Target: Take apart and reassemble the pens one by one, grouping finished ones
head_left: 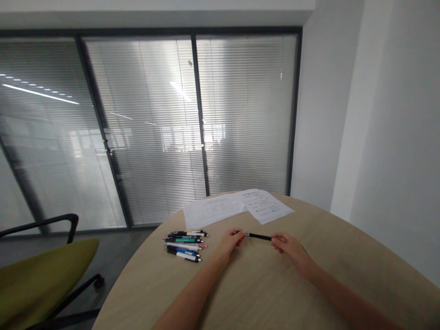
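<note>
As you sit or stand at a pale, round-edged wooden table [257,284], seen from the head camera, your two bare hands meet on a single slim black pen [259,237], stretched nearly level between them. Your left hand [231,240] grasps the pen's left end near a silvery section, thumb and fingers drawn together around it. Your right hand [288,246] pinches the opposite end, its fingers curled in at the tip. The dark barrel shows between the two grips, sloping slightly down toward your right; whether it touches the tabletop you cannot tell from this angle.

Just beside your left hand, to its left, a group of pens lies on the wood, roughly parallel and close together. Farthest from you is a black pen with yellow [192,232]; nearer come a green-and-black pen [185,240], a whitish pen [180,246], a blue-and-black pen [185,251] and, closest to you, a white-and-black pen [185,255]. A bit of pink shows at the right of the group.

Beyond your hands, near the table's far edge, two printed white sheets [215,211] lie partly overlapping, their text too small to read. To your left stands a green chair [44,272] with black arms. Behind, dark-framed glass panels with blinds [158,128] run up to a plain pale wall [326,114] on your right.
</note>
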A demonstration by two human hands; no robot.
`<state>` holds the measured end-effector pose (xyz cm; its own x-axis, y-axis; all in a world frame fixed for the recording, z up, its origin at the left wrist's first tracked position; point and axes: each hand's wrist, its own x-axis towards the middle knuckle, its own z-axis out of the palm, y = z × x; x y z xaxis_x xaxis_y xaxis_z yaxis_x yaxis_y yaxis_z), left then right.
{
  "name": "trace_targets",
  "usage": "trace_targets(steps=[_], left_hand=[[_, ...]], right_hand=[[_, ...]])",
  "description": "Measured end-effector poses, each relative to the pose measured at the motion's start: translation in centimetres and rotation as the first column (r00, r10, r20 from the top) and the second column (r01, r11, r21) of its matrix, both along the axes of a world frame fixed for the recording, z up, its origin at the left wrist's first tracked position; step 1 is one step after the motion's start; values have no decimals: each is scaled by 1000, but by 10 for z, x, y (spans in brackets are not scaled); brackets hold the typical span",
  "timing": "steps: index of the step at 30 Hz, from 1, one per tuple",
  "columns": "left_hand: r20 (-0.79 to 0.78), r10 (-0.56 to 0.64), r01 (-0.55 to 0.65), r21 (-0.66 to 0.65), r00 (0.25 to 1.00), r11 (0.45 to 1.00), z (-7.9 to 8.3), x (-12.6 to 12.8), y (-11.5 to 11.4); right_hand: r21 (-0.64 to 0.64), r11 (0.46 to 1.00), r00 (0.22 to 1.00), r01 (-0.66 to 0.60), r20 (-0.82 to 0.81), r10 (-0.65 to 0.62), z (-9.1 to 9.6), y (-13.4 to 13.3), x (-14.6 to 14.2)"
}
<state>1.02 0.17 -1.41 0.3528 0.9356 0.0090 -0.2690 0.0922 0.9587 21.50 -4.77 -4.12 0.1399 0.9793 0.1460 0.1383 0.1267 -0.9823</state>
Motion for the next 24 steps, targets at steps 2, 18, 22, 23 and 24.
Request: trace_targets(steps=[2, 18, 22, 23, 24], left_hand=[[-54, -11, 13, 36, 998, 999, 0, -2, 0], [-211, 23, 7, 138, 977, 990, 4, -6, -6], [-195, 23, -1, 115, 981, 993, 1, -5, -4], [-186, 23, -3, 106, 982, 994, 0, -5, -4], [-177, 22, -5, 94, 984, 996, -1, -4, -4]], right_hand=[[0, 1000, 999, 10, -48, -10, -2, 1, 3], [51, 998, 991, 45, -125, -38, -14, 13, 18], [49, 998, 994, 47, -104, -42, -14, 13, 18], [49, 998, 994, 46, -103, -41, -14, 13, 18], [50, 998, 994, 45, -103, -40, -14, 14, 18]])
